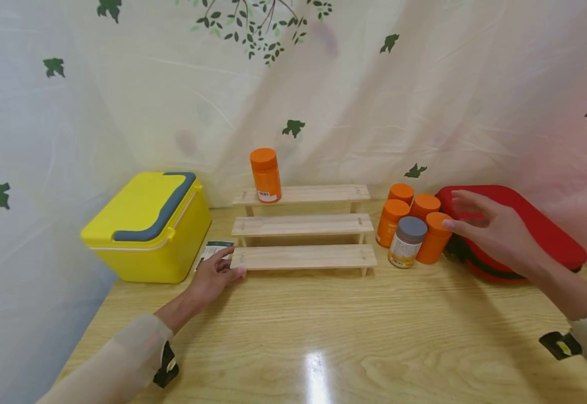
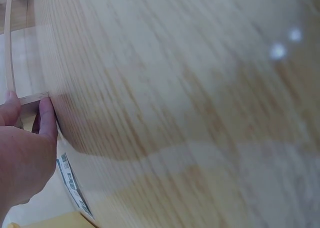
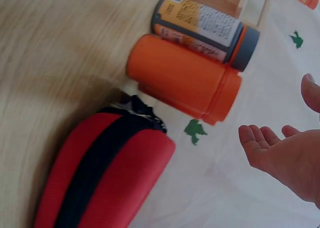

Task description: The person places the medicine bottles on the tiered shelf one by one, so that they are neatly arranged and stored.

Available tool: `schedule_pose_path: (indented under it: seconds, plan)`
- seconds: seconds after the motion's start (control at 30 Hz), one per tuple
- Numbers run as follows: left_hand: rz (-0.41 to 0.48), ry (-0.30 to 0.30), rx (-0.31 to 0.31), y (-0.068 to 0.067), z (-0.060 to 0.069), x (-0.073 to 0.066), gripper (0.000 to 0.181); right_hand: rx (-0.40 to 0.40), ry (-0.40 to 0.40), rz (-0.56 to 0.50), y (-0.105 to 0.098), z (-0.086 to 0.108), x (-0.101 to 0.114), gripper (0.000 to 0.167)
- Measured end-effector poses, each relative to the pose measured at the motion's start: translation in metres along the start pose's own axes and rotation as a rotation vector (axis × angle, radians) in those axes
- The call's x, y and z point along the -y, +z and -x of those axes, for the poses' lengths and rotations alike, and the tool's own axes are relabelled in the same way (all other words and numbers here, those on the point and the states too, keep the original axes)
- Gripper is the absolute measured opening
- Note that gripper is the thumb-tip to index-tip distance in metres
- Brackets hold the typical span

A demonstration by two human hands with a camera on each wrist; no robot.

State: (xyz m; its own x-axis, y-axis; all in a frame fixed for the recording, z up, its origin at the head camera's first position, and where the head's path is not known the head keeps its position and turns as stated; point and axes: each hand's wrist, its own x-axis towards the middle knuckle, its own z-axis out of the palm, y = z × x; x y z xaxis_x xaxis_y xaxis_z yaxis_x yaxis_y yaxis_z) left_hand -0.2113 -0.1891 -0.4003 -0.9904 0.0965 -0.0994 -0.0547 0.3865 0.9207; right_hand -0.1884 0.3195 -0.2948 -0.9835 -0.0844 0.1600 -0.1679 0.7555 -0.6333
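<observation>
At its left end, the lowest step of a three-tier wooden shelf rack (image 1: 303,257) is pinched by my left hand (image 1: 216,276); the left wrist view shows thumb and fingers about that end (image 2: 35,98). One orange bottle (image 1: 266,177) stands on the top step. My right hand (image 1: 498,230) is open and holds nothing, fingers spread, just right of a cluster of orange bottles (image 1: 432,238). In the right wrist view this hand (image 3: 285,150) is apart from the bottles. A grey-lidded bottle (image 1: 406,244) with a white and yellow label stands at the cluster's front.
Left of the rack sits a yellow box (image 1: 152,255) with a blue-grey handle. A small printed packet (image 1: 215,247) lies between box and rack. Behind my right hand is a red zipped case (image 1: 541,230). A leaf-patterned cloth (image 1: 354,101) hangs behind the wooden table (image 1: 283,325).
</observation>
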Motion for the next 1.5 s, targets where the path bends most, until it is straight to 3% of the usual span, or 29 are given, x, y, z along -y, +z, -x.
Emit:
schedule_pose_path:
  seconds: [0.5,0.87,1.17,1.5]
  plan:
    - [-0.002,-0.008,-0.003,0.001,0.002,-0.001,0.064,0.038,0.009,0.016,0.017,-0.004,-0.035,0.084]
    - [0.022,-0.022,-0.007,0.001,0.002,0.0,0.064,0.059,-0.041,0.017,0.03,-0.006,-0.04,0.082]
    - [0.011,-0.01,-0.009,-0.001,0.003,-0.002,0.063,0.103,0.004,0.029,0.04,-0.019,-0.038,0.084]
    - [-0.032,0.003,-0.013,0.001,0.001,0.0,0.063,0.018,-0.004,0.009,0.047,-0.023,-0.041,0.068]
